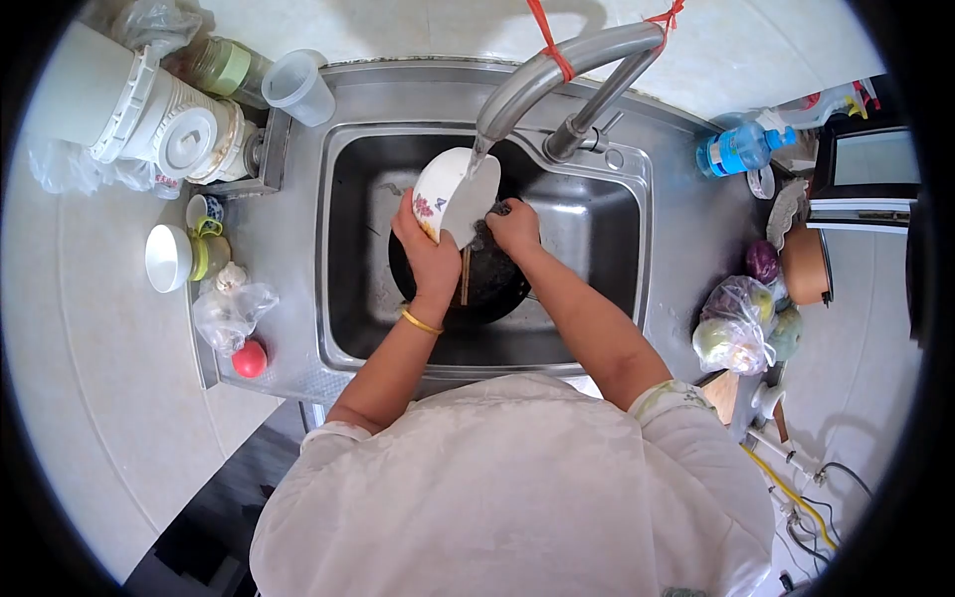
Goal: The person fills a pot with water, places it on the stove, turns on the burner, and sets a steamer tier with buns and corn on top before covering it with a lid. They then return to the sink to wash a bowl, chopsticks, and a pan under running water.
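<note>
The bowl (430, 186) is gripped by the left hand (430, 251), with the fingers wrapped along its near left side and the thumb laid towards the front. A dark scouring pad (481, 239) is held in the curled fingers of the right hand (515, 229), at the near right edge of the bowl. The bowl is tilted on its side (flowers are printed on the outer wall) and is positioned directly beneath the spout of the tap (522, 82); whether water is running cannot be clearly told. A yellow bracelet (422, 322) is worn on the left wrist. Below the hands, a dark round pan (497, 294) is seated in the sink (597, 259), and a pair of chopsticks (465, 279) is located in the pan. Red ties (553, 50) are fastened around the tap. On the left side of the counter, a white bowl (167, 259), a garlic bulb (231, 278), a plastic bag (224, 316) and a red round item (249, 359) are placed; a clear plastic tub (300, 90) is stood at the far left corner. On the right, a blue bottle (736, 152), a purple onion (763, 261) and a bag of vegetables (734, 328) are set down.
</note>
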Motion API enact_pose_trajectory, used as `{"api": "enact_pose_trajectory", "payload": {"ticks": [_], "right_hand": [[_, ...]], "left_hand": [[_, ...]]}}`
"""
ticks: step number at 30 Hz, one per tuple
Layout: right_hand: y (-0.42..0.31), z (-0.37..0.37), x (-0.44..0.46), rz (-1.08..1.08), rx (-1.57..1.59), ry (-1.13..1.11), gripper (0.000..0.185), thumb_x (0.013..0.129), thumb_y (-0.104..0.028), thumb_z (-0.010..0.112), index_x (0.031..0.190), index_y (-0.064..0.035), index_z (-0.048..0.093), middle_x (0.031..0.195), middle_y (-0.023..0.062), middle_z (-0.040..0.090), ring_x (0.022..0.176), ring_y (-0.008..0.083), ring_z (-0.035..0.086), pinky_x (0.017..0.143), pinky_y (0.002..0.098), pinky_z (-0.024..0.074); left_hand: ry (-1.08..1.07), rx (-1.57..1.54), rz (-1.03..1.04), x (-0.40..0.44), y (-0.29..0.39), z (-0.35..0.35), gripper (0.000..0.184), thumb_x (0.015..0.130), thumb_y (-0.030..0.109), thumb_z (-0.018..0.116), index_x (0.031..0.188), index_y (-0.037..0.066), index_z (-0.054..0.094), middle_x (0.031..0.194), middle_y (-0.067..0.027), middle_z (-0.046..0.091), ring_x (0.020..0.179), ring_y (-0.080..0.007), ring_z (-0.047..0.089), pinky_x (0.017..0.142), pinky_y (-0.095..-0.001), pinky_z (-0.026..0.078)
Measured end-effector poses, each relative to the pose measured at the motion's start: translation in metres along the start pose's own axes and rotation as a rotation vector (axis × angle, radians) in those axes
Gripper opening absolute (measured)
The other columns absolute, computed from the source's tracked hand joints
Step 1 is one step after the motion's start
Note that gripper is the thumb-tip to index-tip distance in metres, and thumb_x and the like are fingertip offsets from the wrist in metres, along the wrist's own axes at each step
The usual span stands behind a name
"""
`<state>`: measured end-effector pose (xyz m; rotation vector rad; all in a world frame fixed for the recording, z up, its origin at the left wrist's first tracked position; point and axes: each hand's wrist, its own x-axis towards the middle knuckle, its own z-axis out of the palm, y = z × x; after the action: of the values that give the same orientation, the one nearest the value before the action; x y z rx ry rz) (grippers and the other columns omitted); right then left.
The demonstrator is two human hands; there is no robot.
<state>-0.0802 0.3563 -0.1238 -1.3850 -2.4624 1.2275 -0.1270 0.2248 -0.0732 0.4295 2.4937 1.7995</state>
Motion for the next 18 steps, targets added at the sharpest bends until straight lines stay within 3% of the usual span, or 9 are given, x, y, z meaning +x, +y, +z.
{"api": "enact_pose_trajectory", "payload": {"ticks": [4, 5, 8, 11, 14, 18], "right_hand": [[0.033, 0.010, 0.002, 0.108, 0.276, -0.047, 0.041, 0.062, -0.026, 0.065, 0.093, 0.0011, 0.062, 0.087, 0.0198, 0.064, 0.080, 0.0304, 0.062, 0.074, 0.0342, 0.0481], [0.039, 0.009, 0.002, 0.211, 0.465, -0.156, 0.039, 0.065, -0.023, 0.066, 0.096, 0.0011, 0.061, 0.085, 0.0143, 0.065, 0.077, 0.0242, 0.062, 0.072, 0.0310, 0.0480], [0.001, -0.010, -0.018, 0.371, 0.665, -0.285, 0.039, 0.067, -0.020, 0.065, 0.101, 0.0003, 0.059, 0.085, 0.0112, 0.065, 0.075, 0.0214, 0.062, 0.071, 0.0299, 0.0479], [-0.001, 0.005, -0.015, 0.426, 0.779, -0.277, 0.035, 0.068, -0.018, 0.064, 0.099, -0.0009, 0.062, 0.085, 0.0106, 0.065, 0.075, 0.0213, 0.062, 0.070, 0.0305, 0.0477], [0.022, 0.033, 0.002, 0.091, 0.504, -0.145, 0.031, 0.069, -0.018, 0.064, 0.095, -0.0015, 0.064, 0.083, 0.0103, 0.065, 0.075, 0.0201, 0.062, 0.070, 0.0310, 0.0476], [0.012, 0.029, 0.002, 0.170, 0.520, -0.125, 0.031, 0.068, -0.018, 0.064, 0.091, 0.0018, 0.065, 0.081, 0.0127, 0.065, 0.075, 0.0190, 0.062, 0.070, 0.0299, 0.0470]], "left_hand": [[0.008, 0.009, -0.028, 0.000, -0.007, -0.002, 0.063, 0.067, -0.010, 0.045, 0.128, -0.001, 0.031, 0.117, -0.0212, 0.035, 0.111, -0.0362, 0.037, 0.098, -0.0389, 0.029], [0.012, 0.000, -0.033, 0.000, -0.007, -0.003, 0.063, 0.067, -0.010, 0.045, 0.128, -0.001, 0.031, 0.117, -0.0211, 0.035, 0.111, -0.0362, 0.037, 0.098, -0.0388, 0.029], [0.013, -0.030, -0.044, -0.002, -0.003, 0.000, 0.064, 0.066, -0.011, 0.045, 0.128, -0.001, 0.031, 0.117, -0.0210, 0.035, 0.111, -0.0361, 0.037, 0.098, -0.0386, 0.029], [0.004, -0.030, -0.026, -0.003, 0.005, 0.001, 0.065, 0.066, -0.011, 0.045, 0.128, -0.001, 0.031, 0.117, -0.0208, 0.035, 0.111, -0.0359, 0.037, 0.098, -0.0386, 0.029], [-0.006, -0.005, 0.001, -0.005, 0.008, 0.001, 0.066, 0.065, -0.011, 0.045, 0.128, 0.000, 0.031, 0.118, -0.0205, 0.034, 0.112, -0.0357, 0.036, 0.099, -0.0388, 0.028], [-0.002, -0.020, 0.019, -0.003, 0.007, 0.000, 0.067, 0.064, -0.012, 0.045, 0.128, 0.001, 0.031, 0.119, -0.0204, 0.033, 0.113, -0.0359, 0.035, 0.100, -0.0392, 0.027]]}}
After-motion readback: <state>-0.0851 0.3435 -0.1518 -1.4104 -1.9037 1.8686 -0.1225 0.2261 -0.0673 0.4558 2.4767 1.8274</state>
